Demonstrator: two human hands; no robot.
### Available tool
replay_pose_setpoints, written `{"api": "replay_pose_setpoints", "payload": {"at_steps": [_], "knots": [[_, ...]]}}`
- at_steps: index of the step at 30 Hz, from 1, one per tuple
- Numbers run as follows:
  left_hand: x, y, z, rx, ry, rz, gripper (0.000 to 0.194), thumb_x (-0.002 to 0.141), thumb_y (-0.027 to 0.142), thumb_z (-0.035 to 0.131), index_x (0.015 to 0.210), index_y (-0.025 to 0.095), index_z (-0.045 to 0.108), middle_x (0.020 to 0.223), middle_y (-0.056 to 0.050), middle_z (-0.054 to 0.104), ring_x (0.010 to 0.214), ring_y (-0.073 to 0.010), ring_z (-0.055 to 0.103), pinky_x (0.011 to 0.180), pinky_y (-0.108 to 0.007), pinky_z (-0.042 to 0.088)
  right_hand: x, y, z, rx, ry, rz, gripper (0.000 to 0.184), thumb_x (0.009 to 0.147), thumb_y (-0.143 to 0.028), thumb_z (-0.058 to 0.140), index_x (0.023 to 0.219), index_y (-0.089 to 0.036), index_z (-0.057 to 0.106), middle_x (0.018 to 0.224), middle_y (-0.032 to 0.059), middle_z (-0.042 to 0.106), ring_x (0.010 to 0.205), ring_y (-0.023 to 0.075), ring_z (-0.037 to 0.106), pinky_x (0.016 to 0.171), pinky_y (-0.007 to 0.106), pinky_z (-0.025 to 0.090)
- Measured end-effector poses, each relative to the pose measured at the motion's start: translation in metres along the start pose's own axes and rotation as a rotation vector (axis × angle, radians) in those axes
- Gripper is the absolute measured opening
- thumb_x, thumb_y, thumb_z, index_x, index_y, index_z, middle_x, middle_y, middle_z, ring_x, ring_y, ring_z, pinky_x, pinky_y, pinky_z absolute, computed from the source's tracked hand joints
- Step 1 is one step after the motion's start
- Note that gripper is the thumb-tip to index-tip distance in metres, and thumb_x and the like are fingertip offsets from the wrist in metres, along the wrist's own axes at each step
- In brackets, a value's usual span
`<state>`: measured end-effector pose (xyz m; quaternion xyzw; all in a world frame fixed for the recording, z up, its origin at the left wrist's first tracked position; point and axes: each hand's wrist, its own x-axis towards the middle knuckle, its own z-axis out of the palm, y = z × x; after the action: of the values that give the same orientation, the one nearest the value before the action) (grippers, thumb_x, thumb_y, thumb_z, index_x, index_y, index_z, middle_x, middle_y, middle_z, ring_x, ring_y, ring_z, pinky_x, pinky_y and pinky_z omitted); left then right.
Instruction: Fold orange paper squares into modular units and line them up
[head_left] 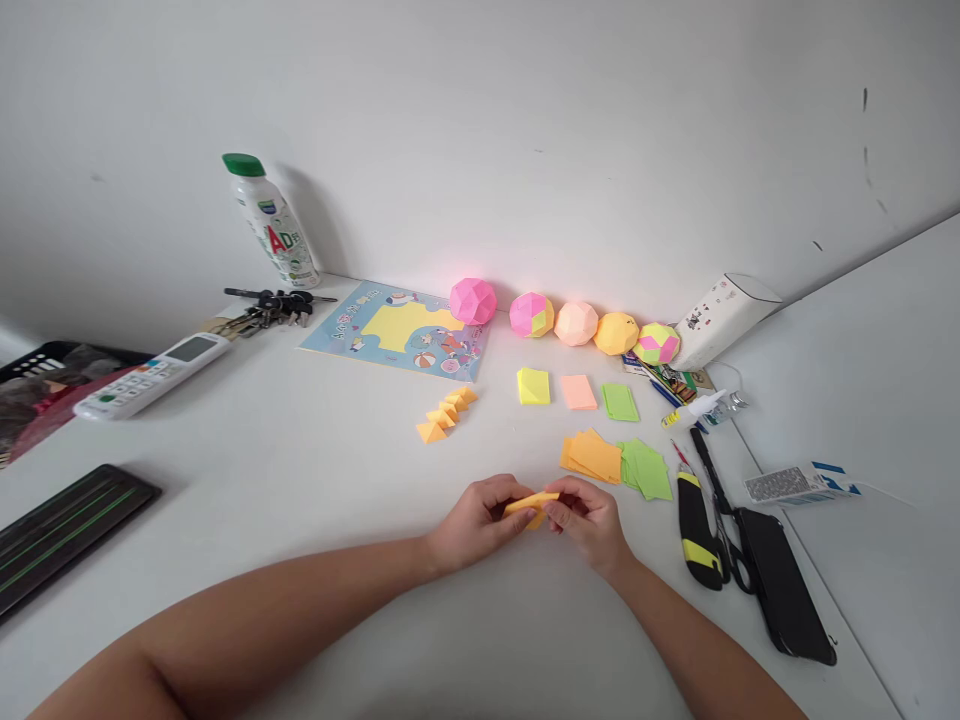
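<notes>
Both hands meet low in the middle of the white table, pinching one folded orange paper piece (531, 503) between them. My left hand (474, 522) grips its left end with curled fingers. My right hand (592, 522) grips its right end. Just beyond lie a fanned pile of orange paper squares (592, 457) and a pile of green squares (646, 468). A short row of folded orange units (447, 412) sits farther back on the left.
Several paper balls (576, 323) line the wall, with yellow, peach and green note pads (577, 392) before them. A utility knife (699, 538), scissors (721, 520) and a black phone (784, 597) lie right. A bottle (271, 222), keys (270, 306), a remote (154, 374) and a sticker sheet (401, 332) lie left.
</notes>
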<state>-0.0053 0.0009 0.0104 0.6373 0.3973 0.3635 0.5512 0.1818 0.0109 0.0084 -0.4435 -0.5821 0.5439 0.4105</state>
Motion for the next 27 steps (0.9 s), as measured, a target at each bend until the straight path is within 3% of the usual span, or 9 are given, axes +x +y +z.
{"api": "replay_pose_setpoints", "payload": {"at_steps": [3,8,13,21,27], "knots": [[0.0006,-0.0011,-0.0009,0.009,-0.022,0.035,0.033,0.084,0.042,0.047,0.1,0.02,0.067,0.078,-0.005,0.056,0.069,-0.0138,0.049,0.065,-0.025,0.041,0.0006,-0.0001,0.0001,0.037,-0.006,0.007,0.018,0.07,-0.033,0.07,0.08,-0.019,0.065,0.067,-0.0007,0.057,0.049,0.0102,0.052,0.045,0.025,0.048],[0.0005,-0.0059,-0.0014,0.036,-0.044,0.01,0.034,0.085,0.04,0.045,0.095,0.018,0.069,0.07,-0.001,0.049,0.06,-0.0104,0.042,0.057,-0.023,0.036,0.0016,0.002,-0.0007,0.086,-0.03,0.085,0.02,0.068,-0.032,0.071,0.082,-0.019,0.065,0.058,-0.0029,0.054,0.049,0.0103,0.051,0.045,0.024,0.046],[0.0006,-0.0047,-0.0009,0.045,-0.031,0.0,0.032,0.085,0.038,0.046,0.089,0.016,0.069,0.065,0.001,0.044,0.057,-0.0091,0.038,0.054,-0.022,0.033,0.0035,0.0017,-0.0008,0.102,-0.038,0.056,0.015,0.069,-0.032,0.071,0.074,-0.018,0.066,0.072,-0.0002,0.057,0.049,0.0088,0.05,0.045,0.023,0.045],[-0.0004,-0.0038,-0.0006,0.051,-0.033,0.0,0.032,0.085,0.037,0.046,0.089,0.015,0.069,0.064,0.002,0.042,0.055,-0.0082,0.035,0.052,-0.022,0.032,0.005,0.0011,-0.0033,0.155,-0.047,0.132,0.015,0.068,-0.029,0.072,0.076,-0.018,0.065,0.056,-0.003,0.054,0.048,0.0092,0.048,0.047,0.023,0.043],[-0.0001,-0.0055,-0.0005,0.059,-0.032,0.007,0.033,0.085,0.039,0.045,0.089,0.016,0.069,0.064,0.002,0.042,0.055,-0.0083,0.035,0.052,-0.021,0.032,0.0066,0.0021,-0.0039,0.229,-0.063,0.097,0.007,0.069,-0.024,0.071,0.073,-0.02,0.068,0.068,-0.0019,0.057,0.048,0.0074,0.049,0.046,0.022,0.042]]}}
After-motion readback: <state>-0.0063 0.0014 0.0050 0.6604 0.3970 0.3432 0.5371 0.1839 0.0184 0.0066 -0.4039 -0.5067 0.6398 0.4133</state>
